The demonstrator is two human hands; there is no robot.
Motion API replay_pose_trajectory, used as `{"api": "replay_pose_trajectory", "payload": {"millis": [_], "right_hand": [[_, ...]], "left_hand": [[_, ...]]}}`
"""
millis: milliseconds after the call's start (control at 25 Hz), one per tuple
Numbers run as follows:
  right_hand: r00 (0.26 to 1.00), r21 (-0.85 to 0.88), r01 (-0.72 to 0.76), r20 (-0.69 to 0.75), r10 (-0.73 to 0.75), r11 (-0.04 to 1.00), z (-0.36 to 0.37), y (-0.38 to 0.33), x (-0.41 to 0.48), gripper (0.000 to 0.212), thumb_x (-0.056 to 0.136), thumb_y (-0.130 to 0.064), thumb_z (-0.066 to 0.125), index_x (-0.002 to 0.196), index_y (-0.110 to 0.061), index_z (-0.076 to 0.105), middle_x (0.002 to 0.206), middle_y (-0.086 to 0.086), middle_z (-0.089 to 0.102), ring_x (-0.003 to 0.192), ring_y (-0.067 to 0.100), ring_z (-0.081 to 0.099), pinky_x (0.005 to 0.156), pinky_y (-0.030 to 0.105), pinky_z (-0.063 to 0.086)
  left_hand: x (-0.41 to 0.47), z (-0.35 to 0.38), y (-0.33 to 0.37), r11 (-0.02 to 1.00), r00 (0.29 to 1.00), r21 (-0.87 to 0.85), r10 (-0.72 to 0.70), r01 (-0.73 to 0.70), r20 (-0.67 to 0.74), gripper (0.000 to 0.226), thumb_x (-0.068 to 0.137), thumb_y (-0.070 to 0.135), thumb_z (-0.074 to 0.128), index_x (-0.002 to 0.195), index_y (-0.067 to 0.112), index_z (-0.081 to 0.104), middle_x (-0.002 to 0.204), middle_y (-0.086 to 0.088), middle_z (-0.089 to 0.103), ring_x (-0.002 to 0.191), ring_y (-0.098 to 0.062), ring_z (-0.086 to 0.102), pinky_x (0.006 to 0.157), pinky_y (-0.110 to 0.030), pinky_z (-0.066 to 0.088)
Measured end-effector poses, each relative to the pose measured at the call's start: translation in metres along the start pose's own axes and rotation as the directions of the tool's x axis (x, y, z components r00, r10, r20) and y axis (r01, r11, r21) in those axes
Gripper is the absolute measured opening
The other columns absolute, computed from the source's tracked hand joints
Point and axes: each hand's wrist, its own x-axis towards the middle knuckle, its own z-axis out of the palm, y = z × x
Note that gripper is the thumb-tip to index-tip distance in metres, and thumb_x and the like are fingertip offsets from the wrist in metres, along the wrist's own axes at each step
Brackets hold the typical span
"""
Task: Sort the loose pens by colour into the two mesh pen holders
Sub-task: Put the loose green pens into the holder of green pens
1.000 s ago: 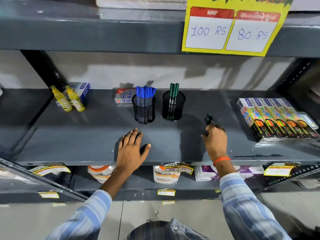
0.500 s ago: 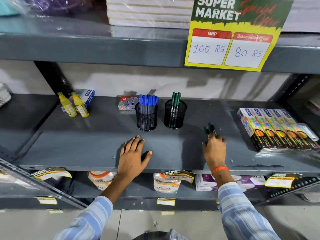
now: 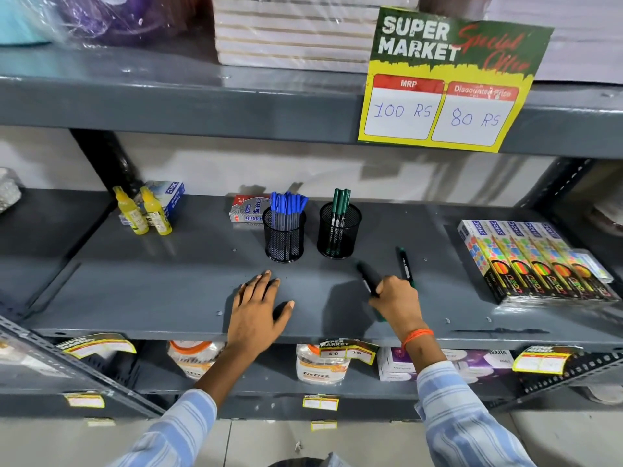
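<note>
Two black mesh pen holders stand on the grey shelf [image 3: 168, 291]. The left holder [image 3: 285, 239] is full of blue pens [image 3: 288, 205]. The right holder [image 3: 338, 234] has three green pens [image 3: 340, 205]. My right hand [image 3: 396, 299] grips a dark green pen [image 3: 367, 276], lifted and pointing up-left toward the right holder. Another green pen [image 3: 405, 266] lies loose on the shelf just right of my hand. My left hand [image 3: 258, 310] rests flat on the shelf in front of the left holder, fingers spread, holding nothing.
Two yellow glue bottles [image 3: 143, 212] and a blue box [image 3: 172, 197] stand at the back left. A small red and silver box [image 3: 247, 208] sits behind the left holder. Colourful flat packs [image 3: 536, 261] lie at the right. A price sign [image 3: 448, 82] hangs from the upper shelf.
My right hand has lifted one green pen and moved it left toward the holders, leaving another pen lying on the shelf. The camera has tilted upward. My left hand stays put.
</note>
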Motion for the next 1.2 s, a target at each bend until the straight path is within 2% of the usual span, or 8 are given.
{"api": "replay_pose_trajectory", "payload": {"millis": [160,320,480,560,720,840,1040,1200], "right_hand": [[0.988,0.119,0.107,-0.124,-0.092,0.987,-0.024,-0.017,-0.003,0.016,0.078,-0.011,0.068,0.093,-0.003,0.066,0.098,0.019,0.072,0.093,0.037,0.066,0.078,0.033,0.051],[0.914,0.331,0.352,-0.324,-0.245,0.876,-0.058,-0.035,0.003,0.014,0.079,-0.002,0.071,0.091,-0.007,0.07,0.096,0.015,0.073,0.083,0.032,0.069,0.077,0.031,0.052],[0.888,0.616,0.409,-0.438,-0.139,0.673,-0.083,-0.059,0.026,0.034,0.076,-0.004,0.075,0.105,-0.008,0.058,0.082,0.011,0.07,0.071,0.022,0.066,0.07,0.018,0.052],[0.841,0.64,0.468,-0.535,-0.084,0.609,-0.089,-0.069,0.038,0.032,0.08,-0.005,0.072,0.108,-0.008,0.057,0.082,0.014,0.071,0.075,0.026,0.068,0.075,0.03,0.055],[0.717,0.347,0.551,-0.662,-0.217,0.759,-0.084,-0.085,0.066,0.036,0.092,-0.007,0.056,0.128,-0.005,0.054,0.098,0.022,0.071,0.089,0.037,0.066,0.077,0.041,0.052],[0.764,0.143,0.485,-0.55,-0.338,0.863,-0.068,-0.089,0.084,0.04,0.096,-0.007,0.048,0.136,-0.005,0.046,0.104,0.029,0.066,0.096,0.043,0.061,0.078,0.045,0.05],[0.894,0.137,0.384,-0.301,-0.331,0.913,-0.045,-0.089,0.095,0.048,0.095,-0.004,0.048,0.141,-0.003,0.036,0.127,0.028,0.047,0.108,0.047,0.056,0.093,0.045,0.048],[0.868,0.214,0.369,-0.426,-0.254,0.904,-0.043,-0.078,0.084,0.05,0.093,-0.003,0.05,0.141,-0.002,0.036,0.13,0.026,0.045,0.106,0.047,0.055,0.097,0.049,0.045]], "left_hand": [[0.0,0.0,0.0,1.0,1.0,0.006,0.007,-0.007,-0.007,0.064,0.087,0.054,0.031,0.125,0.009,0.055,0.138,-0.014,0.051,0.125,-0.032,0.047,0.103,-0.049,0.037],[0.001,0.001,-0.001,1.0,1.0,0.021,0.009,-0.008,-0.01,0.062,0.087,0.054,0.033,0.125,0.01,0.055,0.138,-0.013,0.051,0.126,-0.032,0.047,0.104,-0.049,0.036],[0.002,0.005,-0.003,0.999,1.0,0.035,0.003,-0.003,-0.001,0.057,0.089,0.051,0.042,0.129,0.012,0.051,0.141,-0.013,0.048,0.13,-0.031,0.042,0.107,-0.048,0.031],[0.002,0.005,-0.003,0.999,1.0,0.04,0.003,-0.003,0.0,0.056,0.09,0.05,0.044,0.13,0.012,0.05,0.142,-0.012,0.047,0.13,-0.03,0.041,0.108,-0.048,0.031],[0.001,0.006,-0.003,1.0,1.0,0.028,0.0,0.0,-0.01,0.054,0.089,0.049,0.049,0.13,0.012,0.051,0.142,-0.011,0.047,0.13,-0.03,0.042,0.108,-0.047,0.031],[0.001,0.006,-0.003,1.0,1.0,0.024,0.002,-0.002,-0.015,0.054,0.089,0.048,0.051,0.129,0.013,0.051,0.142,-0.011,0.048,0.13,-0.03,0.043,0.108,-0.047,0.031],[0.002,0.005,-0.003,1.0,1.0,0.015,0.005,-0.005,-0.017,0.054,0.089,0.05,0.048,0.129,0.014,0.051,0.141,-0.012,0.049,0.129,-0.03,0.043,0.107,-0.047,0.032],[0.001,0.003,-0.003,1.0,1.0,0.009,0.008,-0.008,-0.013,0.062,0.088,0.055,0.033,0.129,0.013,0.051,0.141,-0.011,0.048,0.13,-0.029,0.042,0.107,-0.047,0.032]]}}
